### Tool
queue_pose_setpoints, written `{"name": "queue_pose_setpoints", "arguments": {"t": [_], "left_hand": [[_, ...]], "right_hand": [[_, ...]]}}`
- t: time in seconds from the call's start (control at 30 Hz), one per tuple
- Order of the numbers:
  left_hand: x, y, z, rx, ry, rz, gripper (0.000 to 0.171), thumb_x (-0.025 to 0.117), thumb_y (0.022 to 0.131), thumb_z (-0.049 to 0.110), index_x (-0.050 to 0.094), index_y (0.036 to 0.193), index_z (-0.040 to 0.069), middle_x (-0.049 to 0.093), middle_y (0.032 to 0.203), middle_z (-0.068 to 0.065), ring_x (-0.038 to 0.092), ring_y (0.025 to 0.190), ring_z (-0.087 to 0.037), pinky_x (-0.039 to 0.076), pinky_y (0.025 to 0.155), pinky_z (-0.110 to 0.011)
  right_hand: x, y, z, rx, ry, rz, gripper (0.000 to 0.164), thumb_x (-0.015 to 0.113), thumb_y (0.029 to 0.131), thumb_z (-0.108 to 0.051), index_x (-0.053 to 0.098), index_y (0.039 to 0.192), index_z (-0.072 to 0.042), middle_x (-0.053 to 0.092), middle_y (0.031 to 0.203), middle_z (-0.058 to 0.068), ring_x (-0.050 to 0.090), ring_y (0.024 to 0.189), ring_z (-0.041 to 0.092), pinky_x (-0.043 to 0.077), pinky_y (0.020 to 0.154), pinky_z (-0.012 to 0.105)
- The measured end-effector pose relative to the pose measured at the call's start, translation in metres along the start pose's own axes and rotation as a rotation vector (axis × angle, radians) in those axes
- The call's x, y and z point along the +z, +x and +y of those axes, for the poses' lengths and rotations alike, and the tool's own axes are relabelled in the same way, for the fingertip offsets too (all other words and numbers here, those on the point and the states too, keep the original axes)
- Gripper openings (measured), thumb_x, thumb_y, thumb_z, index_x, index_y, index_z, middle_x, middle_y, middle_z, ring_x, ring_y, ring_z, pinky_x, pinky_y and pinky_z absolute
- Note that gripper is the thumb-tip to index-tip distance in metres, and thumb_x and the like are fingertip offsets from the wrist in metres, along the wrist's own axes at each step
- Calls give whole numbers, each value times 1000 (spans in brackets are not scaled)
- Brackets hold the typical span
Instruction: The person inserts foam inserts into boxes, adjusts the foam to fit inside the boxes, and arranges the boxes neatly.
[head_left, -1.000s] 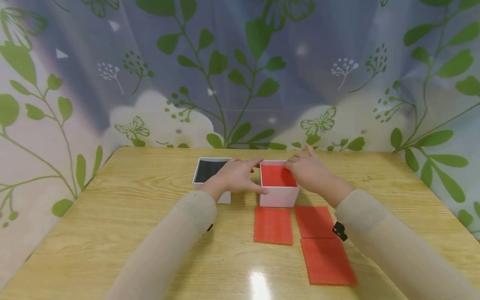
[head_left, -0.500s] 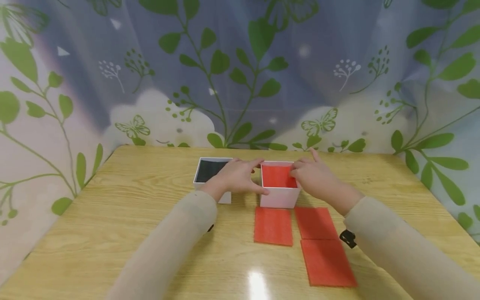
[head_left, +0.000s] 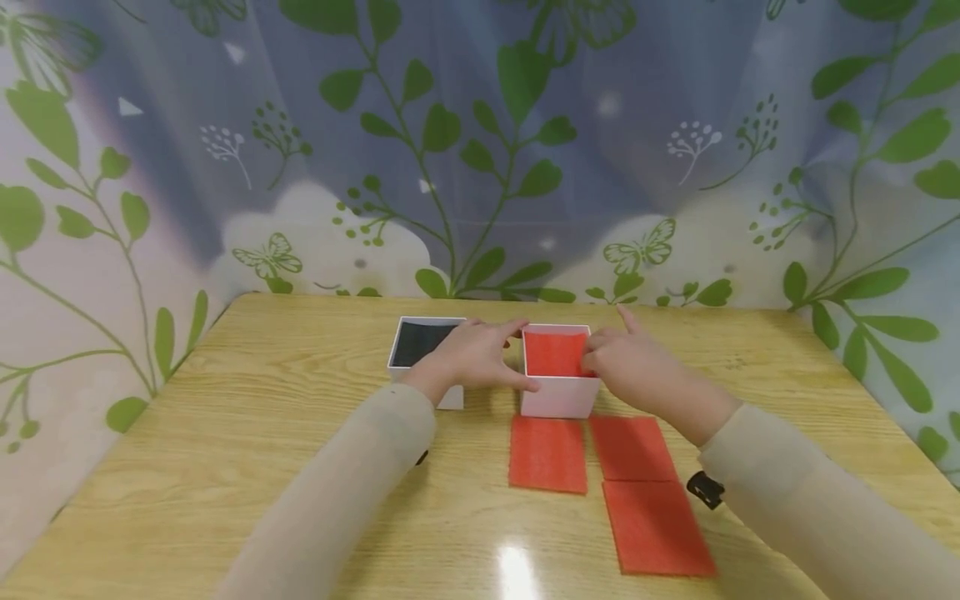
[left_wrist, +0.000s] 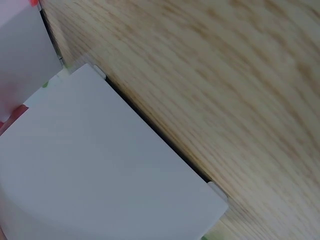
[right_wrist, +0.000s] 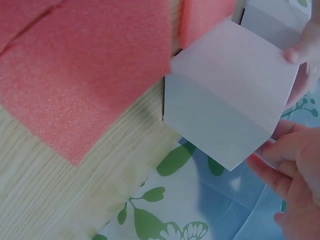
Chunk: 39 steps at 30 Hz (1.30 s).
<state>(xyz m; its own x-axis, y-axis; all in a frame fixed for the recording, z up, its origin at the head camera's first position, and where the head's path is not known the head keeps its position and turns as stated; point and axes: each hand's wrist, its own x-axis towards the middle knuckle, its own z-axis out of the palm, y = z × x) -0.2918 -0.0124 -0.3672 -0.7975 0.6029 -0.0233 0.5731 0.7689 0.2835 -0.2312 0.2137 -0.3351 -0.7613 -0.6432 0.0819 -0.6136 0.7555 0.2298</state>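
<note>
A small white box (head_left: 561, 397) stands near the table's back edge with red felt-like squares (head_left: 552, 354) inside. My left hand (head_left: 476, 352) grips its left side, thumb on the front corner and fingers at the back corner. At the right rim is my right hand (head_left: 637, 367), its bent fingertips over the box's inside, against the red; what they hold is hidden. In the right wrist view, the right hand's fingers (right_wrist: 275, 175) curl at the box's upper edge. A second white box (head_left: 452, 397) with a black sheet (head_left: 422, 342) inside stands left, partly behind my left hand.
Three red squares lie in front of the boxes: one at the left (head_left: 547, 455), one beside it (head_left: 633, 450), one nearer me (head_left: 658, 529). The wooden table (head_left: 225, 467) ends at a leaf-patterned curtain (head_left: 480, 167) behind the boxes.
My right hand and forearm have shifted slightly right and toward me, the fingertips moving along the right part of the red box's opening. The left hand stays in place.
</note>
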Motion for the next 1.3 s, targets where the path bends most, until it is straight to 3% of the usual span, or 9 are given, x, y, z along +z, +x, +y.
{"name": "queue_pose_setpoints", "arguments": {"t": [0.57,0.73,0.83,1.03,1.3], "left_hand": [[-1,-1,1,4,-13,-7,102,58,68,76,26,149,22,57,126,7,53,112,-8,19,109,-42],[-2,-2,1,-8,-2,-10,102,58,68,76,26,149,23,58,124,9,53,110,-6,20,108,-40],[-2,-2,0,-2,-13,-3,101,58,68,75,28,148,22,58,124,8,54,110,-7,20,108,-41],[0,-1,2,3,-17,-3,102,58,68,77,27,148,23,56,127,8,54,109,-7,20,109,-40],[-2,-2,1,-4,-16,-6,101,59,69,75,26,149,22,58,123,9,52,112,-7,20,108,-40]], "right_hand": [[-5,-4,0,-35,0,-6,24,72,72,7,73,82,-14,65,88,0,59,96,24,21,100,65],[-4,5,2,37,-17,-14,27,66,80,6,69,104,-6,64,109,8,57,107,29,21,101,64],[-1,11,4,100,-19,-73,34,62,84,2,64,118,-3,60,119,11,51,115,33,18,103,63],[5,17,2,176,-34,-199,36,59,87,-2,61,123,-4,57,126,11,47,120,33,16,105,61],[6,17,-1,162,0,-160,33,57,90,-5,61,122,-4,55,128,12,47,119,34,18,104,62]]}}
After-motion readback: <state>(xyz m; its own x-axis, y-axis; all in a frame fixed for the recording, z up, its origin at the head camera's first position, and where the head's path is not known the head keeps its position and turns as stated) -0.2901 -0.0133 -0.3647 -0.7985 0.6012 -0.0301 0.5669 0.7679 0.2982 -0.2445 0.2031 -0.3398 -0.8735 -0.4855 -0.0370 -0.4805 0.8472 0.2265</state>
